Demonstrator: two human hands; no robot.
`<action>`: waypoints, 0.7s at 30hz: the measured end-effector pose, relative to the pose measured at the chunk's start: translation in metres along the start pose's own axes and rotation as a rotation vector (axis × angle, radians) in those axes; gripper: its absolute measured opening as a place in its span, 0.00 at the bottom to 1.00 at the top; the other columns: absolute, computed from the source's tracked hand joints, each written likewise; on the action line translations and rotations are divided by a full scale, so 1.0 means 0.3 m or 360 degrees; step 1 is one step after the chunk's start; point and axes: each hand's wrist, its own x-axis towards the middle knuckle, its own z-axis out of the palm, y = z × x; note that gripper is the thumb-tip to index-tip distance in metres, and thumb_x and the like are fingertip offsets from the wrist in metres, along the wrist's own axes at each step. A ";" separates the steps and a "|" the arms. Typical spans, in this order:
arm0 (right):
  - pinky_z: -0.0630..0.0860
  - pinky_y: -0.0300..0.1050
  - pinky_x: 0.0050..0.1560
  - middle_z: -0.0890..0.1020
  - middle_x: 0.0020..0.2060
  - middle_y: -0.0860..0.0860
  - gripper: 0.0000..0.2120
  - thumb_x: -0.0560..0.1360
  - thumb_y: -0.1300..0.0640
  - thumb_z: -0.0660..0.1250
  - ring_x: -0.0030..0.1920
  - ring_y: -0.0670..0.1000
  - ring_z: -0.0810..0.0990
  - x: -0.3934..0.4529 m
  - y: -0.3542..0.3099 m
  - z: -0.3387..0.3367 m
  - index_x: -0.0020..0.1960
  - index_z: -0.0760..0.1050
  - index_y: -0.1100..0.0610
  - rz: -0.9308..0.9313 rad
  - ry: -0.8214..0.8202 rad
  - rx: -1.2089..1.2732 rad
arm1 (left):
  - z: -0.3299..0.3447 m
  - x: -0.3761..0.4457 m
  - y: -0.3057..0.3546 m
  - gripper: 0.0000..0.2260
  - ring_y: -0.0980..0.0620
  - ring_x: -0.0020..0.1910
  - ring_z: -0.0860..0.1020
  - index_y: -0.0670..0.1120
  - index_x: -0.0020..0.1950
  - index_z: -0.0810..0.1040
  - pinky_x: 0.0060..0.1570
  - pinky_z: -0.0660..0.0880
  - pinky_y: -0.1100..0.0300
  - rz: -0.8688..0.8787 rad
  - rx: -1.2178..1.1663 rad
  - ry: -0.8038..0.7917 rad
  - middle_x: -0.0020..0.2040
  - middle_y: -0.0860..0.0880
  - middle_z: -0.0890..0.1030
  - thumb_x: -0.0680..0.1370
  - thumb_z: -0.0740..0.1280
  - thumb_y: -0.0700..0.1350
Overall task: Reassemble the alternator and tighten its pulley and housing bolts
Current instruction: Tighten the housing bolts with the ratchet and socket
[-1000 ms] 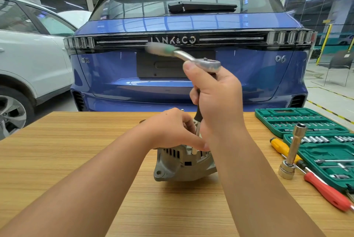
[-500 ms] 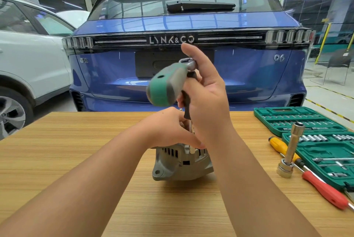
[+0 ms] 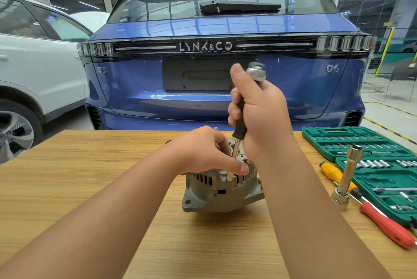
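A grey alternator [image 3: 212, 193] stands on the wooden table [image 3: 90, 166] in front of me. My left hand [image 3: 203, 150] rests on top of its housing, thumb laid along the rim beside the tool's tip. My right hand [image 3: 259, 112] grips a ratchet [image 3: 256, 71] with a black extension [image 3: 239, 125] that stands nearly upright, its metal tip set down into the top of the housing. The ratchet's head shows above my thumb; its handle is hidden behind the hand. The bolt under the tip is hidden.
At the right lie an open green socket set [image 3: 352, 141], a tall socket on an extension [image 3: 345, 179], a yellow screwdriver [image 3: 331, 172] and a red screwdriver [image 3: 388, 224]. A blue car [image 3: 214, 53] is parked right behind the table, a white car [image 3: 33, 71] at left.
The ratchet's green handle has swung round from the left, past the front, and out of sight behind my right hand. My left hand and the alternator stay put.
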 end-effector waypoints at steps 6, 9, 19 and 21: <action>0.71 0.41 0.32 0.75 0.36 0.48 0.18 0.81 0.68 0.64 0.31 0.48 0.71 -0.007 0.025 0.015 0.61 0.75 0.46 -0.0260 -0.0162 0.0125 | -0.006 0.004 0.005 0.26 0.61 0.29 0.76 0.55 0.40 0.81 0.35 0.72 0.58 0.0016 -0.0025 -0.0013 0.30 0.59 0.79 0.55 0.72 0.73; 0.70 0.42 0.35 0.73 0.34 0.47 0.20 0.80 0.68 0.64 0.32 0.48 0.69 -0.016 0.040 0.039 0.63 0.76 0.46 -0.0354 -0.0218 0.0026 | -0.007 -0.004 0.003 0.22 0.61 0.24 0.71 0.55 0.35 0.79 0.33 0.68 0.57 0.0050 -0.0075 -0.0040 0.26 0.58 0.74 0.54 0.72 0.70; 0.67 0.44 0.36 0.80 0.39 0.54 0.26 0.78 0.40 0.55 0.33 0.53 0.71 -0.008 0.024 -0.001 0.64 0.76 0.56 0.0047 -0.0486 0.0480 | -0.004 -0.006 0.006 0.23 0.65 0.27 0.75 0.60 0.41 0.80 0.34 0.73 0.56 0.0044 -0.0072 -0.0002 0.28 0.60 0.77 0.54 0.72 0.72; 0.68 0.43 0.35 0.80 0.39 0.53 0.25 0.77 0.39 0.58 0.33 0.52 0.72 -0.010 0.019 0.004 0.62 0.77 0.55 0.0057 -0.0452 0.0431 | -0.003 -0.004 0.003 0.26 0.64 0.29 0.77 0.56 0.43 0.81 0.38 0.78 0.53 0.0030 -0.0063 0.0003 0.31 0.59 0.79 0.54 0.73 0.72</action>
